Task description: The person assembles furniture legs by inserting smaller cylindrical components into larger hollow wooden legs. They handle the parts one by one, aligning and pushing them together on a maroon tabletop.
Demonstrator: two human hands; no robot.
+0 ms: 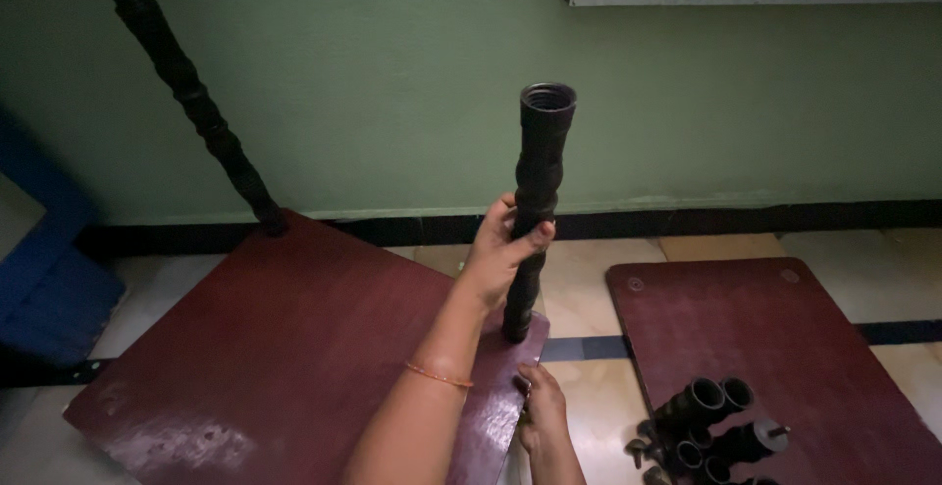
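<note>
A green wall fills the upper view, edged below by a dark skirting band, with pale floor tiles beneath it. The large dark red board lies tilted over the floor, its far corner near the skirting and its right corner beside open tile. A second red board lies flat to the right, well apart, with a strip of bare floor between the two. From the first board's far corner a black turned leg leans up leftward. At its right corner stands another black leg, nearly upright, hollow top open to view. The left hand is wrapped around this leg at mid-height. The right hand pinches the board's edge below; what it holds, if anything, is hidden. Short black tube pieces cluster on the second board's near-left edge.
</note>
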